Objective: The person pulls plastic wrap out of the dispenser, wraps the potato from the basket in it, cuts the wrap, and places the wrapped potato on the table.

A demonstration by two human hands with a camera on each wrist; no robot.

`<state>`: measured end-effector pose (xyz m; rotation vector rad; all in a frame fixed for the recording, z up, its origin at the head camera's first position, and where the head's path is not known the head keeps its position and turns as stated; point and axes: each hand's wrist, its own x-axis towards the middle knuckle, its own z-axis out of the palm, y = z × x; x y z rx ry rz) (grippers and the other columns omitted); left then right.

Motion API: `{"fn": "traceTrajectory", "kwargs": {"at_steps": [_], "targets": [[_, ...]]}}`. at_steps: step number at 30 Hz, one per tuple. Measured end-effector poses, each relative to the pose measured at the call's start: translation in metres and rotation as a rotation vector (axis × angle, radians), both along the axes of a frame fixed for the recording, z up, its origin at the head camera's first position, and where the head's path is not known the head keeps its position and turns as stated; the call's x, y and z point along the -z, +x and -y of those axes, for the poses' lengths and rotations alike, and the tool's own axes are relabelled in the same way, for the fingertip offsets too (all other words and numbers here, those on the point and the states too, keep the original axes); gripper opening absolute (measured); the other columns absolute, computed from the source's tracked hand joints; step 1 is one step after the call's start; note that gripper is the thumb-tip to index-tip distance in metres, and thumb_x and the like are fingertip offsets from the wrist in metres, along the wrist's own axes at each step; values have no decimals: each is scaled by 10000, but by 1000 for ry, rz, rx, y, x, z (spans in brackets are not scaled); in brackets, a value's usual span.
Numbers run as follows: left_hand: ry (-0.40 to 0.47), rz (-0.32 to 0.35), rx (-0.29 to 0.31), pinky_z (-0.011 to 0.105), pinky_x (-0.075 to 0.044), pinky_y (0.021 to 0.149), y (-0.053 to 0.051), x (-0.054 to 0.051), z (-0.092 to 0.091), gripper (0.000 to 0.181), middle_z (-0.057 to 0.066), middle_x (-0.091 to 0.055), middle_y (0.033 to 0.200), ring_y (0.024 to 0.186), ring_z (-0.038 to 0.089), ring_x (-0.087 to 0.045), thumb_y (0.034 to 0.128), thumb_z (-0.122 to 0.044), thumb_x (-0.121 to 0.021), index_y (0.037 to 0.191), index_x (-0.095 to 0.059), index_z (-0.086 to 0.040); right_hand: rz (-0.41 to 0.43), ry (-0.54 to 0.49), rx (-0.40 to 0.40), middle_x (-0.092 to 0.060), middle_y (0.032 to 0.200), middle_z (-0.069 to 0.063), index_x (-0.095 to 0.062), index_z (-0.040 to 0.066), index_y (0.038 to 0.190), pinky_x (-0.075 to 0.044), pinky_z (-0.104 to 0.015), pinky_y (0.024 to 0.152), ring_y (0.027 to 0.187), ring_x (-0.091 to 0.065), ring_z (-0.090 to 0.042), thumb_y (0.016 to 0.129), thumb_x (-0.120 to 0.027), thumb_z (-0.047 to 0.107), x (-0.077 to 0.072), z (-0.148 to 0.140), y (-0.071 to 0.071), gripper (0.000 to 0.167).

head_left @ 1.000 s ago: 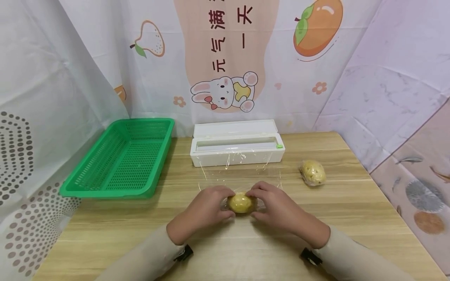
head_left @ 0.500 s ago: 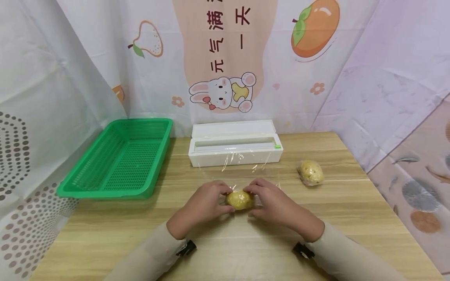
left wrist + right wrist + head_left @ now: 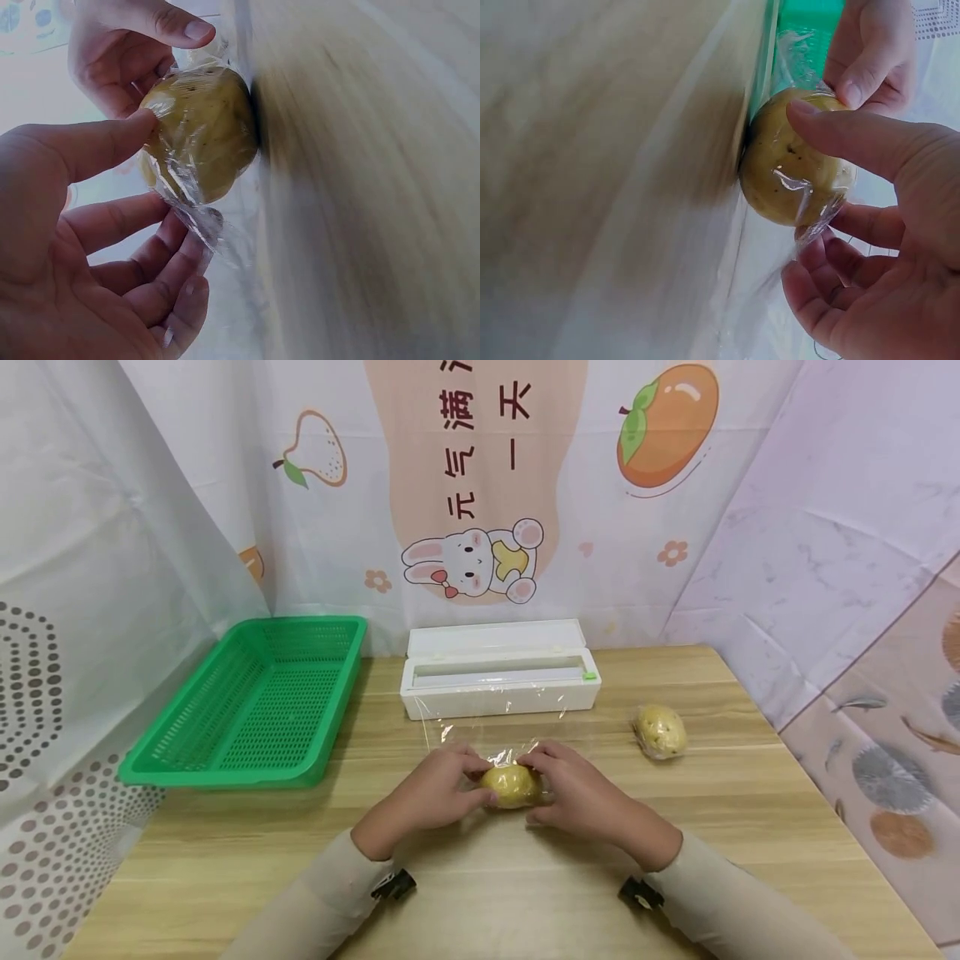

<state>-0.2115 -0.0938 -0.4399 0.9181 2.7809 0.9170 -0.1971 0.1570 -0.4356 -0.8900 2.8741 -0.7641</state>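
A yellow potato [image 3: 512,787] in clear plastic wrap [image 3: 196,217] sits on the table between both hands. My left hand [image 3: 437,787] holds its left end, thumb [image 3: 124,142] on the near side and fingers by the film. On the right end, my right hand [image 3: 581,792] grips likewise; its thumb [image 3: 855,136] presses the wrapped skin. From the potato a sheet of cling film [image 3: 517,727] stretches back to a white cling film dispenser [image 3: 501,700], whose lid stands up. The potato's underside is hidden.
Another wrapped potato [image 3: 662,732] lies to the right of the dispenser. A green plastic basket [image 3: 225,778] stands at the back left of the wooden table [image 3: 510,893]. Printed cloth curtains [image 3: 322,560] close off the back and sides.
Both hands have moved the potato slightly away from the body, toward the dispenser. The film between them now hangs a little differently. The camera view has shifted slightly.
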Motion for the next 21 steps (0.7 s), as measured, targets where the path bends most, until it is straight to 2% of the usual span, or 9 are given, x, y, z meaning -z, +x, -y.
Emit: {"fn": "traceTrajectory", "kwargs": {"at_steps": [7,12,15,21], "targets": [[33,95,-22,287,-560,846,-2,1,-1,349,-65,-708,1032,949,65,-648,973,-352,-730,1220,-751,-106,36,-39,-9,-656,1254,-6,-659,75,1340,-539,-397,979,1109,-623,-150,696,-962,248,5,-3,-6,733],[103,140,-53,268,-561,808,-3,1,0,254,-78,-694,949,885,58,-653,971,-325,-738,1124,-691,-128,123,-147,11,-681,1214,24,-639,123,1277,-565,-357,957,1096,-660,-131,745,-926,174,7,-7,-11,607],[122,131,-64,259,-556,771,-3,2,1,211,-85,-688,914,847,58,-655,979,-324,-728,1065,-646,-149,147,-180,16,-695,1156,42,-633,144,1225,-583,-348,926,1070,-678,-129,792,-900,153,8,-7,-14,509],[97,73,-85,285,-560,757,-5,5,1,155,-61,-745,933,848,56,-680,1003,-339,-693,1042,-630,-202,141,-164,13,-714,1212,23,-668,121,1279,-583,-369,942,1090,-685,-148,857,-859,202,9,-8,-19,470]]}}
